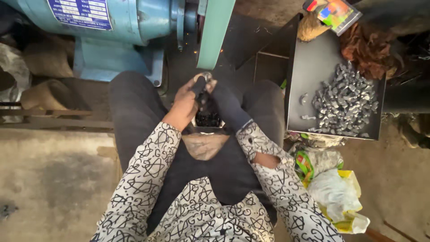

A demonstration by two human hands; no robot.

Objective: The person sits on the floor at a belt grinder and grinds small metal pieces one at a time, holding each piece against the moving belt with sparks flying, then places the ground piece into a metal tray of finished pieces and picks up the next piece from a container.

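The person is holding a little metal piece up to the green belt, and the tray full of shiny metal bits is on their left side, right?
Not quite. The head view shows the tray of shiny metal bits on the person's right side, not the left. The rest holds: both hands, left hand and right hand, hold a small metal piece at the green belt.

We see a small shiny metal ring-shaped piece [206,76] pinched between our bare left hand [186,104] and our right hand [224,104], which wears a dark matt cloth covering. The pale green belt [215,33] just above it looks smooth and matt. The light blue motor housing [130,20] has glossy painted metal. Our sleeves [148,170] are soft white cloth with black scribbled print. The dark grey sheet-metal tray [309,67] looks dull and smooth, holding a heap of rough silvery metal pieces [345,101]. Below it lie crinkled glossy plastic bags [336,192]. The floor [49,179] is rough, dusty concrete.
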